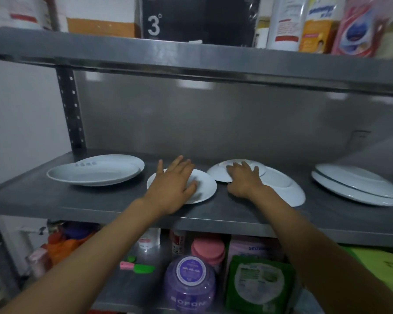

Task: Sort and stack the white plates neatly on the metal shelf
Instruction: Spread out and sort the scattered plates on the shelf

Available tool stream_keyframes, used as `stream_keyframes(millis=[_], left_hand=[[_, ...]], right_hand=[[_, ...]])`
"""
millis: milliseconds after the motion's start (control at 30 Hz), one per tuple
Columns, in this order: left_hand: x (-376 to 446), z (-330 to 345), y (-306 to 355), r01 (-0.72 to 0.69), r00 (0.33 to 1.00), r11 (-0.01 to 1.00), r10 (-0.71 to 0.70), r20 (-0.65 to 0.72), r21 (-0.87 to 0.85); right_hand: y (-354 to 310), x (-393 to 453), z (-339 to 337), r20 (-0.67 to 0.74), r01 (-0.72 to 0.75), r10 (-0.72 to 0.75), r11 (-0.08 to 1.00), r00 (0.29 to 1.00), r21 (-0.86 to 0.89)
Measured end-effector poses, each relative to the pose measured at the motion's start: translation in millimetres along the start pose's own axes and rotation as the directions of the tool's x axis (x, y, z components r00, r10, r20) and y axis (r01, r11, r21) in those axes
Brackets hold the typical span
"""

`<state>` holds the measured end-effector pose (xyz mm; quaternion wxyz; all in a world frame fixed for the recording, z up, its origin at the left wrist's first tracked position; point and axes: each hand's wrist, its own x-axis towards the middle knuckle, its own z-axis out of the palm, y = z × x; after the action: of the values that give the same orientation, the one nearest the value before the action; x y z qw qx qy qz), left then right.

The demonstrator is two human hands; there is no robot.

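White plates on the metal shelf (114,206): left hand (171,185) flat on small plate (203,186), right hand (243,179) gripping upturned plate (218,174) at the middle.

Seven white plates (204,184), two hands (173,186)

A black box (197,19) with a big white 3 is sitting up at 12 o'clock. Just to its right, a white bottle (286,21) is standing, and an orange and white pack (319,26) is standing beside it. A pink and blue bag (359,28) is leaning at 1 o'clock. Down at 6 o'clock, a purple jar (190,284) is sitting with its round lid facing up. A pink lid (208,249) is showing just behind it. A green pack (259,284) is lying just to the right of the jar. A small pink and green thing (136,266) is lying at 7 o'clock. Orange cloth (66,243) is bunching up at 8 o'clock.
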<state>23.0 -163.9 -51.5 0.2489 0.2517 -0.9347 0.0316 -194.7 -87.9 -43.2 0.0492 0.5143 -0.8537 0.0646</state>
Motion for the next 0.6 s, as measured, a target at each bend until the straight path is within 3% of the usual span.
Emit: stream_keyframes(millis=[200, 367, 600], left_hand=[[0.5, 9.4, 2.9, 0.027, 1.000, 0.997, -0.027, 0.013, -0.070], [-4.8, 8.9, 3.0, 0.073, 0.997, 0.990, -0.071, 0.020, -0.119], [-12.1, 10.6, -4.9, 0.155, 0.985, 0.983, -0.145, 0.095, -0.103]], right_hand=[[1.9, 2.1, 6.0, -0.109, -0.012, 0.007, 0.999, 0.994, -0.052], [2.3, 5.7, 3.0, -0.118, 0.015, -0.030, 0.992, 0.993, -0.125], [3.1, 9.8, 1.6, -0.216, 0.022, -0.073, 0.973, 0.974, -0.231]])
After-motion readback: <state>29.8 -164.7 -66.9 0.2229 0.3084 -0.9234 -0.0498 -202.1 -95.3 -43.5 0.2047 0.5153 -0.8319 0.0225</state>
